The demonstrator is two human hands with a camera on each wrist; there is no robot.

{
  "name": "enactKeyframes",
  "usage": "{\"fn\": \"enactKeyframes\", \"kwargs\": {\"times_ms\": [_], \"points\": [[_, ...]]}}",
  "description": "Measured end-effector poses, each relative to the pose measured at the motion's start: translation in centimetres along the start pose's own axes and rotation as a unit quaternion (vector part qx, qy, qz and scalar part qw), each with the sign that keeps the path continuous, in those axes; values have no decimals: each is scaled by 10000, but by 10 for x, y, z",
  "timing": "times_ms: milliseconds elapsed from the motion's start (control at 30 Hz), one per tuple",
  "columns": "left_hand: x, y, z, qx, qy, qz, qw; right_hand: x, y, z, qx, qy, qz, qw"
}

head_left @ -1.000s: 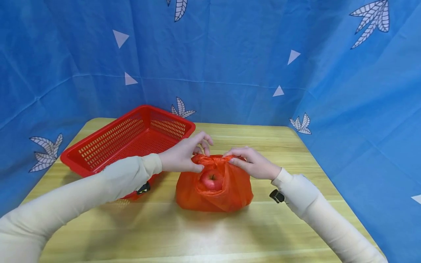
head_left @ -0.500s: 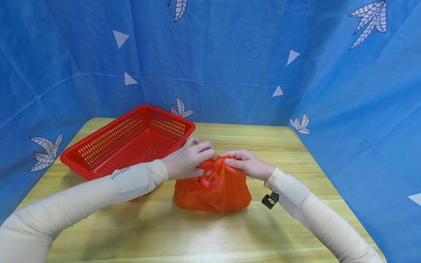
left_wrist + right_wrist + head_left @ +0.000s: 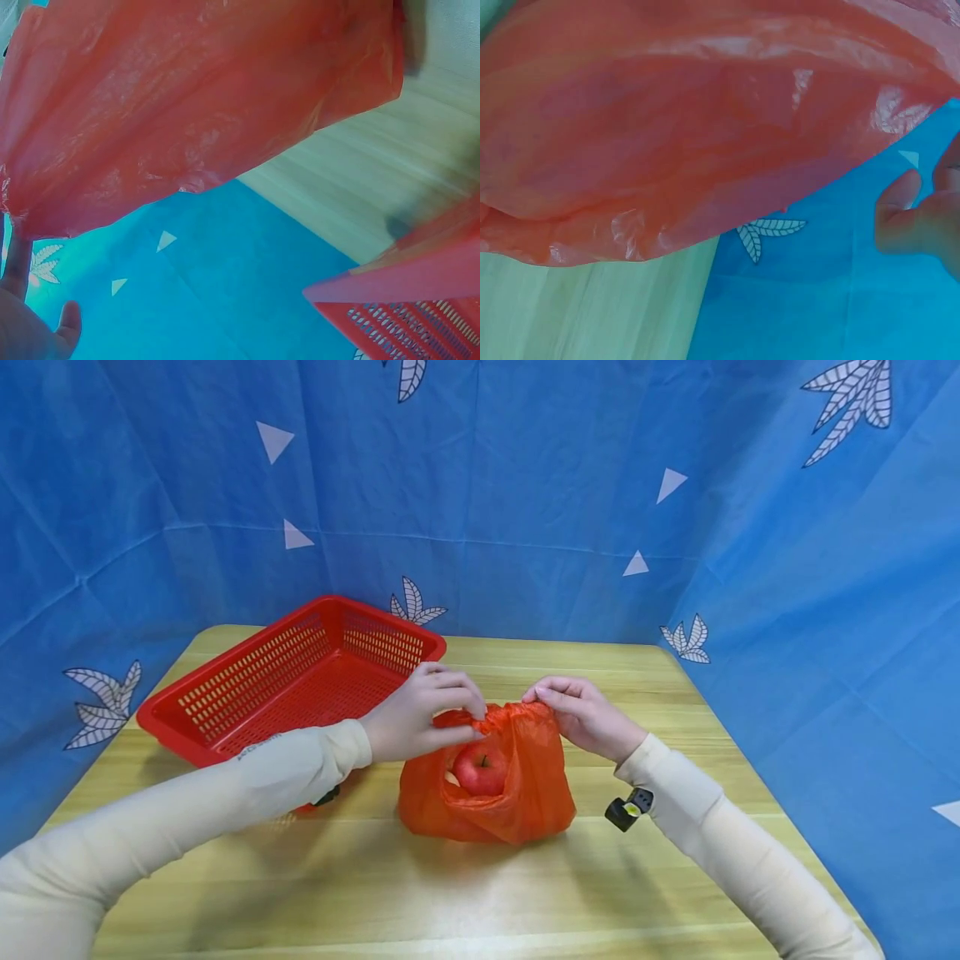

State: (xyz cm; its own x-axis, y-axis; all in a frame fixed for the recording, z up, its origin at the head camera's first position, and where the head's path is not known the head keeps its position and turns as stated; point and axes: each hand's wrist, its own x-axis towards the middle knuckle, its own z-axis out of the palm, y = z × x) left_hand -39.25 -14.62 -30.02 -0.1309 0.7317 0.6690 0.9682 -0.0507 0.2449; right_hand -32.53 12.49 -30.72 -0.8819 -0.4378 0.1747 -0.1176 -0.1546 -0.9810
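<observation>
An orange-red plastic bag (image 3: 487,818) stands upright on the table, with a red apple (image 3: 481,768) visible through its opening; part of another, paler item shows beside the apple. At the bag's top left rim, my left hand (image 3: 423,714) pinches the gathered plastic between thumb and fingers. My right hand (image 3: 588,717) grips the top right corner of the rim, thumb against curled fingers. In the left wrist view the bag (image 3: 210,105) covers much of the picture, with fingers at its lower left edge. The bag (image 3: 675,142) also hides most of the right wrist view.
A red perforated plastic basket (image 3: 247,664) stands at the back left, close behind my left forearm. The wooden table (image 3: 480,902) is bordered by a blue patterned cloth (image 3: 510,485) at the back and sides.
My left hand bunches over the apple half a second ago, then draws back left and up, uncovering it. The right hand rises slightly, pulling the bag's right rim higher.
</observation>
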Motion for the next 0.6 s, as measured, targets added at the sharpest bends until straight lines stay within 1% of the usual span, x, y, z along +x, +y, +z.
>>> {"fn": "enactKeyframes", "kwargs": {"times_ms": [67,133,200,267,333,433,533,600], "points": [[0,-1,0,23,-10,-40,10000,0,-1,-2,123,-147,-17,9998],[1,-1,-1,40,-9,-56,10000,0,-3,-6,150,-377,-34,9992],[1,-1,-1,44,1,-49,10000,0,-5,-9,95,-569,-17,9983],[1,-1,-2,40,21,-35,10000,1,-8,-11,-40,-616,40,9981],[1,-1,-2,28,36,-20,10000,1,-11,-11,-245,-519,163,9982],[1,-1,-1,12,26,-14,10000,2,-15,-7,-732,-269,445,9960],[2,0,-1,-11,-1,-19,10000,3,-18,-3,-1299,-57,642,9894],[2,1,-1,-48,-10,-31,10000,4,-19,-1,-1590,111,654,9850]]}}
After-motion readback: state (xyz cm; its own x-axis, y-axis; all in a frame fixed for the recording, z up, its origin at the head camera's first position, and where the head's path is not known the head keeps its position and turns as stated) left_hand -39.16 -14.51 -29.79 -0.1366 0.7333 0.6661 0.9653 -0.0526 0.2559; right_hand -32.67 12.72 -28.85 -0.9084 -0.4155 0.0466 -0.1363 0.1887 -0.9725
